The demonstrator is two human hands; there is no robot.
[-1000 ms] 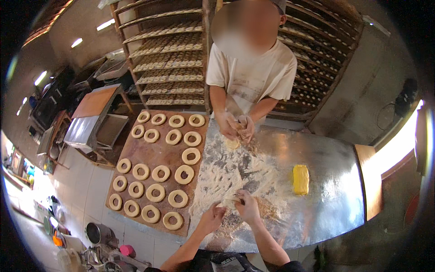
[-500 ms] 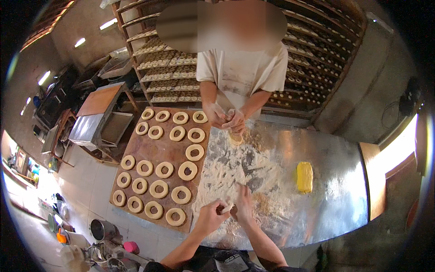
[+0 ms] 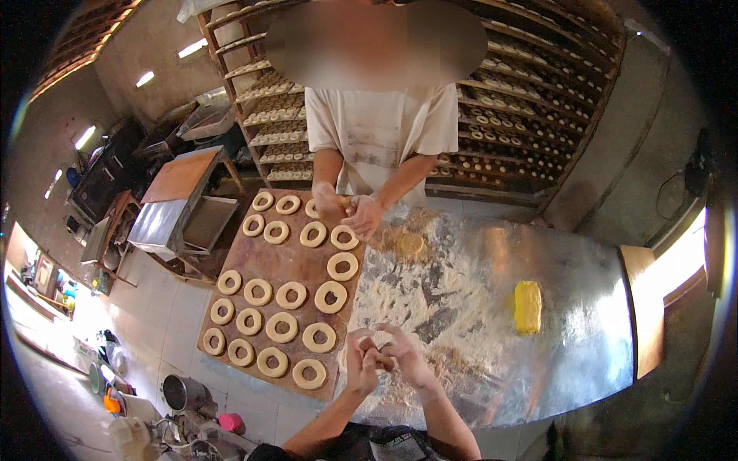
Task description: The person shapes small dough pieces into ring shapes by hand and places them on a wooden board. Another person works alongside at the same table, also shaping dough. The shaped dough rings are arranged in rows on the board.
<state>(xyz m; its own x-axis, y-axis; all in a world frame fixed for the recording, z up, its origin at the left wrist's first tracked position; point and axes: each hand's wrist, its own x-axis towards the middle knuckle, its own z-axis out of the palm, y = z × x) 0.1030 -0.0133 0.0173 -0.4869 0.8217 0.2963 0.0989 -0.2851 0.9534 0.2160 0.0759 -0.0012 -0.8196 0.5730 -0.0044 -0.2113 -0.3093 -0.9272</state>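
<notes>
Over the near part of the floury metal table, my left hand [image 3: 363, 369] and my right hand [image 3: 409, 364] are held close together, fingers curled and meeting. Whatever lies between the fingers is mostly hidden and too small to name. Left of them, a brown board [image 3: 288, 252] carries rows of pale dough rings, among them a near-right ring [image 3: 297, 374]. Across the table a co-worker's hands [image 3: 355, 213] come together above the board's far right corner. Near those hands a round dough piece [image 3: 412, 244] rests on the flour.
Loose flour [image 3: 400, 296] covers the table's left half. A yellow block [image 3: 527, 307] sits on its right part. Behind the co-worker [image 3: 384, 138] stand racks [image 3: 523, 104] full of dough pieces. A metal pot [image 3: 184, 392] is on the floor at lower left.
My hands have come up closer together, and the pale dough seen at my left fingers is now hidden. The co-worker's hands have moved left over the board, leaving a dough piece on the table.
</notes>
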